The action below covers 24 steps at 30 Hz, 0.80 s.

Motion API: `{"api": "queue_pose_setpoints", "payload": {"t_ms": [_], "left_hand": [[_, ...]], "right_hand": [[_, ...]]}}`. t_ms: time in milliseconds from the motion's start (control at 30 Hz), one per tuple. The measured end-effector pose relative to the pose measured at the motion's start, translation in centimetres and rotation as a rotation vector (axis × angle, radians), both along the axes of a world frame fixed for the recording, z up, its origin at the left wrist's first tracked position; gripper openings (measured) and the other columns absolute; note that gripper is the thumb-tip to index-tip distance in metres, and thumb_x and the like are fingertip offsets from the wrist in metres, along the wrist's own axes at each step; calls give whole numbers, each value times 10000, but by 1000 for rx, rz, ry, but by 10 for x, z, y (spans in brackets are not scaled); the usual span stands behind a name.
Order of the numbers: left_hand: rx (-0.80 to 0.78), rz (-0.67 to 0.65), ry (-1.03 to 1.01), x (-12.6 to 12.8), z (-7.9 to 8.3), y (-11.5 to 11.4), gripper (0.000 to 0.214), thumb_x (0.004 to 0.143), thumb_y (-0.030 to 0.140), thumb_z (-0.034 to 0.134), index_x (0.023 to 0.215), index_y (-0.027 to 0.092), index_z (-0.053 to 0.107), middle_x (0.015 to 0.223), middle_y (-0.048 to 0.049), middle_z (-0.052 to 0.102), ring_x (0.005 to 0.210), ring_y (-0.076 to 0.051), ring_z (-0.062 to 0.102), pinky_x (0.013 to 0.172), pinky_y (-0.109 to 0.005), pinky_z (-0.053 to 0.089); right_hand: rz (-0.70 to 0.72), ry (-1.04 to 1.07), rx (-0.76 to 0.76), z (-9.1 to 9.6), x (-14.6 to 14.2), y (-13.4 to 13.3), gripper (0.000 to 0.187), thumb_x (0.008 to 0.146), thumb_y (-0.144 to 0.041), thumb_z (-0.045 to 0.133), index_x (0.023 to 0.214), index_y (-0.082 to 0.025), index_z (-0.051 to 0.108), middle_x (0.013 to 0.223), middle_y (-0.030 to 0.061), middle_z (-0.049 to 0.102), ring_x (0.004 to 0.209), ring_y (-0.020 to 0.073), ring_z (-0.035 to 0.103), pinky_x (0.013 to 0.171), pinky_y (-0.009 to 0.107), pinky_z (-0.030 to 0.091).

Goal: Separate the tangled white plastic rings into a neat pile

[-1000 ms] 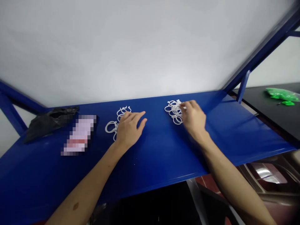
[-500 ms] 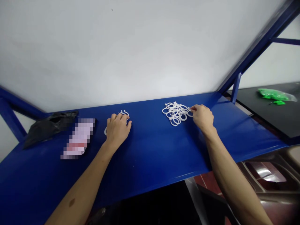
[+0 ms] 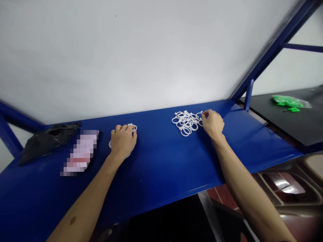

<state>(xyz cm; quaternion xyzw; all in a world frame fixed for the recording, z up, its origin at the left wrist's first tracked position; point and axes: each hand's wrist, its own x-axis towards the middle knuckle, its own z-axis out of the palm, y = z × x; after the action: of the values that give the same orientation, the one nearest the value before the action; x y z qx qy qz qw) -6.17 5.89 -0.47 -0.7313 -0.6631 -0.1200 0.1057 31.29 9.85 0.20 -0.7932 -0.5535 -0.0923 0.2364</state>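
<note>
the left hand (image 3: 122, 141) lies curled over a small cluster of white rings (image 3: 132, 127) at ten o'clock on the blue shelf (image 3: 164, 161). the right hand (image 3: 212, 123) pinches one ring at the edge of the bigger ring pile (image 3: 185, 121) at one o'clock. judging by the pile, most rings remain unhandled.

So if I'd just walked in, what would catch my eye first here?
Probably the bright blue shelf with two clusters of white plastic rings on it. The right hand pinches at the edge of the larger pile of rings near the back, while the left hand covers a smaller bunch. Off right, green pieces lie on a dark table.
</note>
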Motion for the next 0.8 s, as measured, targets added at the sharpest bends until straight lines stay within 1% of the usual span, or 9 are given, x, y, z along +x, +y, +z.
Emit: {"api": "queue_pose_setpoints", "payload": {"t_ms": [100, 200, 300, 400, 500, 567, 667, 733, 800], "left_hand": [[10, -13, -33, 0, 1, 0, 329, 961, 295, 446, 1153, 175, 684, 1109, -131, 718, 1070, -354, 540, 846, -465, 402], [27, -26, -62, -1, 3, -1, 297, 954, 293, 478, 1149, 193, 678, 1092, -114, 723, 1062, -348, 539, 836, -455, 396], [63, -34, -79, 0, 7, -3, 269, 959, 303, 503, 1136, 199, 677, 1086, -109, 722, 1051, -340, 543, 835, -447, 391], [93, -57, -115, 3, 12, -5, 235, 961, 303, 530, 1110, 206, 684, 1070, -103, 725, 1029, -326, 556, 831, -441, 393], [116, -103, -167, 7, 16, -8, 192, 954, 310, 567, 1056, 219, 702, 1044, -89, 735, 1004, -308, 573, 824, -434, 400], [118, -146, -203, 10, 17, -10, 164, 951, 316, 583, 1000, 232, 714, 1015, -75, 744, 985, -293, 584, 822, -424, 407], [101, -224, -277, 16, 20, -13, 145, 951, 316, 595, 929, 244, 719, 961, -47, 754, 946, -264, 604, 829, -409, 426], [99, -271, -348, 21, 23, -16, 134, 944, 316, 609, 899, 248, 715, 936, -29, 755, 917, -244, 617, 843, -400, 445], [100, -313, -427, 27, 26, -19, 130, 937, 324, 619, 885, 249, 712, 902, -19, 750, 880, -223, 628, 849, -385, 470]], "right_hand": [[25, -12, -35, 1, -6, 1, 221, 949, -322, 532, 1027, -202, 700, 1034, 111, 715, 950, 257, 631, 737, 332, 465], [20, -23, -60, 4, -11, 0, 245, 961, -314, 513, 1058, -193, 703, 1064, 133, 710, 974, 279, 620, 745, 351, 470], [36, -46, 6, 6, -10, 0, 283, 967, -288, 496, 1123, -156, 692, 1082, 158, 704, 1000, 304, 592, 779, 382, 474], [112, -63, 140, 2, -11, 2, 310, 968, -282, 492, 1158, -131, 683, 1054, 168, 698, 1009, 313, 555, 846, 423, 463], [295, -74, 273, -3, -19, 4, 334, 994, -294, 455, 1213, -151, 663, 1066, 153, 677, 1014, 298, 530, 917, 457, 443], [470, -70, 290, -6, -32, 3, 336, 1005, -315, 458, 1241, -169, 648, 1085, 141, 665, 1015, 286, 529, 942, 461, 443], [729, -37, 225, -8, -55, -5, 317, 1005, -336, 498, 1251, -193, 638, 1095, 129, 655, 1016, 276, 548, 956, 463, 456], [878, 15, 154, -9, -72, -15, 305, 997, -353, 532, 1245, -209, 635, 1100, 122, 647, 1026, 270, 568, 955, 456, 471], [1012, 93, 77, -9, -90, -28, 328, 981, -391, 574, 1261, -225, 621, 1112, 110, 637, 1016, 252, 593, 922, 424, 500]]}}
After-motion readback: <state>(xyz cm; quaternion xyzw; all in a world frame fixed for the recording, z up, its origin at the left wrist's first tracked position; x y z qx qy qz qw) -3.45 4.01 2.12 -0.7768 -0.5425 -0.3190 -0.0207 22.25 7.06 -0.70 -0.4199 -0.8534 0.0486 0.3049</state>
